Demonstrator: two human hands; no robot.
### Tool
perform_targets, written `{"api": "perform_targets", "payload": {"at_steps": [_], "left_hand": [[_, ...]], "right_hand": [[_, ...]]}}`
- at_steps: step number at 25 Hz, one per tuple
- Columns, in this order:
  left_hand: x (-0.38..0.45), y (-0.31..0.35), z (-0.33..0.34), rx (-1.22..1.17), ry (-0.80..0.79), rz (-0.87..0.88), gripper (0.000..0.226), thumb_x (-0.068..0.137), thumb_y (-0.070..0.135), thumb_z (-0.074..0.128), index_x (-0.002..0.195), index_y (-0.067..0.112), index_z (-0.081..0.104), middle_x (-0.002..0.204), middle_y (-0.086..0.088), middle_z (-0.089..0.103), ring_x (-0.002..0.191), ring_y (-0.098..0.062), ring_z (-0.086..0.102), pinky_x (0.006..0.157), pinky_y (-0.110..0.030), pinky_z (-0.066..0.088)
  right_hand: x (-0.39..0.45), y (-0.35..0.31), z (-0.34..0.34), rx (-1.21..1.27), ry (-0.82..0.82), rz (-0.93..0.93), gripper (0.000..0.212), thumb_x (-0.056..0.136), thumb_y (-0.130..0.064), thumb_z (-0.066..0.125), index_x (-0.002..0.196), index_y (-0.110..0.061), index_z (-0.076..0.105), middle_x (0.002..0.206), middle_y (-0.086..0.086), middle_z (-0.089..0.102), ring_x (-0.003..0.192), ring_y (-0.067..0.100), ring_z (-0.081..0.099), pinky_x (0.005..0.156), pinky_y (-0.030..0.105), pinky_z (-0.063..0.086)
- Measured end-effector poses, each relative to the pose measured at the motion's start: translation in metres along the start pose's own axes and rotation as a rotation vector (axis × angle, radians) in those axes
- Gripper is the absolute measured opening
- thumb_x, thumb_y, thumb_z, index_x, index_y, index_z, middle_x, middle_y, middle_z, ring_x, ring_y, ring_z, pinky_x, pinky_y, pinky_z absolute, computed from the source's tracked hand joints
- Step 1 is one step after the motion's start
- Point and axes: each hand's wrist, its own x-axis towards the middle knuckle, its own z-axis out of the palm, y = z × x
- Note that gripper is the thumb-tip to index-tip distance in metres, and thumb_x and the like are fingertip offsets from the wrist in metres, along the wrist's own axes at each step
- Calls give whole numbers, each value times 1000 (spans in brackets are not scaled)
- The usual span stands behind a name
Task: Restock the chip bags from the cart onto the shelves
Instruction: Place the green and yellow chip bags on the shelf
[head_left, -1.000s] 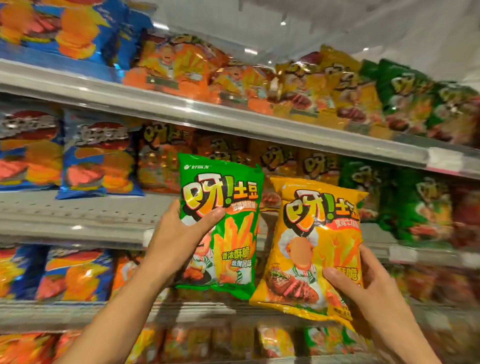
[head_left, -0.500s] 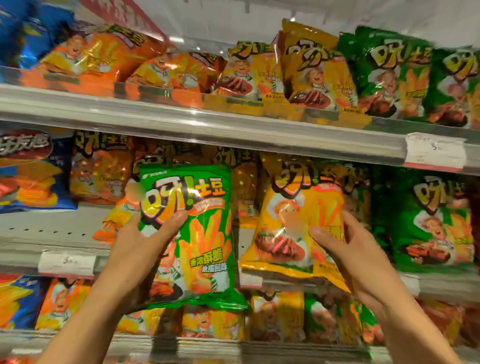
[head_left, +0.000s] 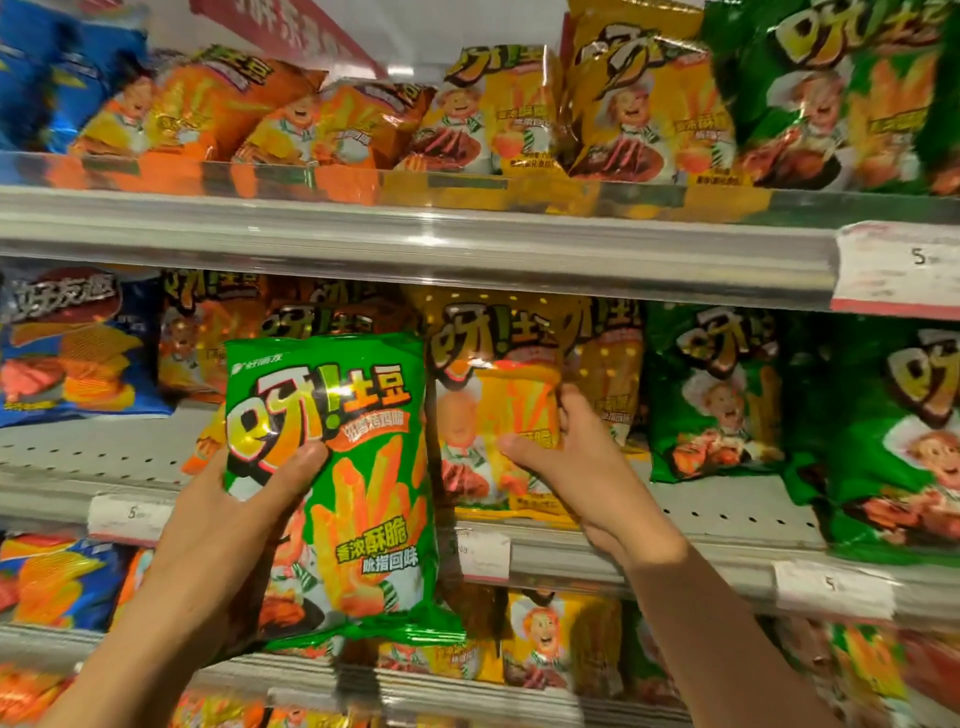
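Store shelving fills the view, three tiers stocked with chip bags in blue, orange, yellow and green. Middle shelf (head_left: 727, 512): perforated metal deck, price tags along its front edge. Left hand (head_left: 218, 525) grips a green chip bag (head_left: 353, 488) by its left side, thumb across the front; the bag is upright and held off the shelves, in front of the middle shelf's front edge. Right hand (head_left: 566, 467) is closed on a yellow chip bag (head_left: 498, 431), thumb on its face, fingers round its right edge. That bag stands upright on the middle shelf near the front edge, among matching yellow bags, green bags (head_left: 711, 395) to the right.
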Motion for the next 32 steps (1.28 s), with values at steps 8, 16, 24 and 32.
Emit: {"api": "perform_targets", "payload": {"at_steps": [8, 16, 24, 32], "left_hand": [[9, 2, -27, -2, -129, 74, 49, 60, 60, 86, 104, 42, 73, 100, 10, 79, 87, -7, 76, 63, -21, 58], [1, -12, -52, 54, -242, 105, 61, 58, 74, 79, 113, 51, 65, 104, 21, 76, 95, 2, 72, 85, -35, 55], [-17, -18, -13, -17, -358, 40, 41, 62, 60, 78, 101, 55, 67, 93, 30, 74, 84, 12, 69, 70, -22, 47], [-59, -4, 95, -23, -540, 9, 42, 55, 63, 76, 94, 50, 69, 90, 37, 71, 79, 21, 63, 69, -20, 42]], "right_hand": [[-1, -6, 34, -149, 49, 20, 40, 80, -30, 83, 104, -40, 54, 107, -12, 71, 92, 1, 70, 84, 31, 60], [-16, -26, 60, -305, 156, 62, 54, 81, -34, 81, 126, -28, 51, 120, -4, 69, 104, 11, 68, 91, 36, 56], [-87, -17, 47, -643, 361, -56, 77, 90, -50, 66, 153, -38, 24, 158, -12, 32, 143, 8, 33, 116, 36, 35], [-168, -9, -56, -824, 446, -58, 51, 98, -42, 59, 142, -49, 33, 133, -29, 40, 122, -27, 28, 96, 4, 31]]}}
